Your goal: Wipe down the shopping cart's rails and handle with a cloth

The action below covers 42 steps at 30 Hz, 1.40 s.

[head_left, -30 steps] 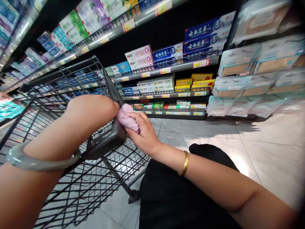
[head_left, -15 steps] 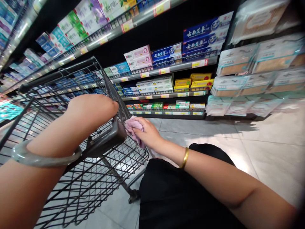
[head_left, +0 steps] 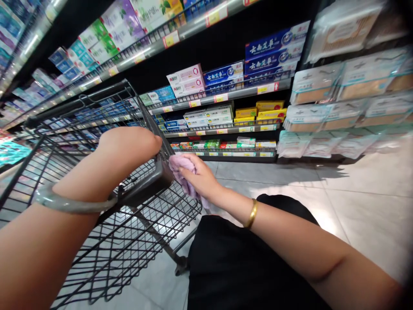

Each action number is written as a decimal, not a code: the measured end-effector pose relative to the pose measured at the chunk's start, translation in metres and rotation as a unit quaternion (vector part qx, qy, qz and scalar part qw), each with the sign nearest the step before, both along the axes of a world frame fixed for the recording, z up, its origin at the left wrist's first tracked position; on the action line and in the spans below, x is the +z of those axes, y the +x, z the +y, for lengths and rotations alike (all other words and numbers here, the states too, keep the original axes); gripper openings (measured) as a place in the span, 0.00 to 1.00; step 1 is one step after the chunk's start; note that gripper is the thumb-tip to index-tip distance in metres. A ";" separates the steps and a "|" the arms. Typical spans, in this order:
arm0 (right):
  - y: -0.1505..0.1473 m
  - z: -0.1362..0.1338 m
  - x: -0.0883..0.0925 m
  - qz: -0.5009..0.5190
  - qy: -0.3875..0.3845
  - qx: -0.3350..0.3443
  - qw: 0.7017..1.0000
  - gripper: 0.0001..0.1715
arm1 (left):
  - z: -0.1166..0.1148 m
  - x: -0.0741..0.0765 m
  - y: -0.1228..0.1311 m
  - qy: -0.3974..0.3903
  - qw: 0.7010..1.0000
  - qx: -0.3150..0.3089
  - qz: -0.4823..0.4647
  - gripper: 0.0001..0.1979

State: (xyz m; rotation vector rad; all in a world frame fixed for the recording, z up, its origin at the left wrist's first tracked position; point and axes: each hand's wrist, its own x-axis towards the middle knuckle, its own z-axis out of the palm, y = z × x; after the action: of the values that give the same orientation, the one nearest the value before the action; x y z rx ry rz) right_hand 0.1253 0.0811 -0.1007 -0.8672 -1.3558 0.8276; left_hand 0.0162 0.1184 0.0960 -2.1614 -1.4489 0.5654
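My left hand [head_left: 132,144] reaches over the black wire shopping cart [head_left: 146,187] and bends down onto its side frame, closed around it. Most of its fingers are hidden behind the back of the hand. A lilac cloth [head_left: 183,170] is bunched in my right hand [head_left: 201,174], its fingers wrapped round it. The cloth touches the outer side of the cart frame, just beyond the thick black corner piece [head_left: 161,172]. A loose end of the cloth hangs below the hand.
Store shelves [head_left: 222,131] stacked with toothpaste boxes [head_left: 222,74] run along the far side. Packets [head_left: 319,82] hang on a rack at the right. A cart wheel [head_left: 181,266] rests on the grey tiled floor [head_left: 245,172]. My black-clothed lap is below.
My right hand and the cloth have shifted slightly up along the cart frame, and more cloth hangs down. My left forearm has moved a little right and up.
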 end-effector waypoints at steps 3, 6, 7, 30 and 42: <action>0.005 -0.003 0.012 0.004 0.105 -0.033 0.994 0.22 | -0.001 0.001 0.010 -0.011 0.994 0.046 0.103 0.18; 0.010 0.000 0.007 -0.062 0.099 -0.031 0.993 0.23 | 0.006 0.003 0.017 -0.002 0.995 0.046 0.085 0.21; 0.011 0.001 0.003 -0.075 0.070 -0.027 0.994 0.23 | 0.008 0.005 0.018 -0.008 0.996 0.040 0.081 0.22; 0.039 -0.002 0.013 -0.085 -0.001 -0.044 0.995 0.22 | -0.085 -0.048 0.005 0.143 0.987 0.063 -0.020 0.30; 0.067 0.023 -0.006 -0.159 -0.096 -0.050 0.981 0.22 | -0.046 -0.056 0.032 0.177 0.979 0.025 -0.104 0.30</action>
State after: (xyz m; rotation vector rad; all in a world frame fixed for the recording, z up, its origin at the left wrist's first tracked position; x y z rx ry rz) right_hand 0.1928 0.1039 -0.1066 -1.2505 -1.5091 0.7731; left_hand 0.0486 0.0722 0.0401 -1.9478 -1.5785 0.0865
